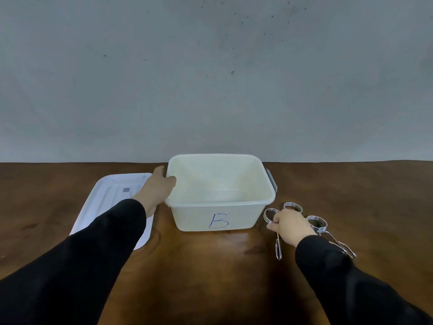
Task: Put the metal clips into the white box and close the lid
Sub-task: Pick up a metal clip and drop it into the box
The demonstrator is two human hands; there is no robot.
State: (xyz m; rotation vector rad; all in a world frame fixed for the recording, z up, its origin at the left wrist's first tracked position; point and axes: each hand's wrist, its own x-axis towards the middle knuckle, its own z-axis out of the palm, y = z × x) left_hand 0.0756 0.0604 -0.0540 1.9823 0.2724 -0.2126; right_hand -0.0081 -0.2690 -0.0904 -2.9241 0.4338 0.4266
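Observation:
The white box (220, 214), marked with a blue letter B, stands open and empty at the middle of the wooden table. My left hand (159, 186) grips its left rim, thumb inside. To the left lies its white lid (110, 198), partly under my left sleeve. Right of the box lie three metal clips with coiled rings: one (271, 215) nearest the box, one (293, 206) behind, one (317, 222) farther right with its long handles running toward me. My right hand (290, 225) rests on them, fingers closed around the nearest clip.
The brown wooden table (210, 266) ends at a grey wall (210, 78) just behind the box. A grey latch (273, 181) sticks out on the box's right side. Bare wood stretches in front of the box and to the far right.

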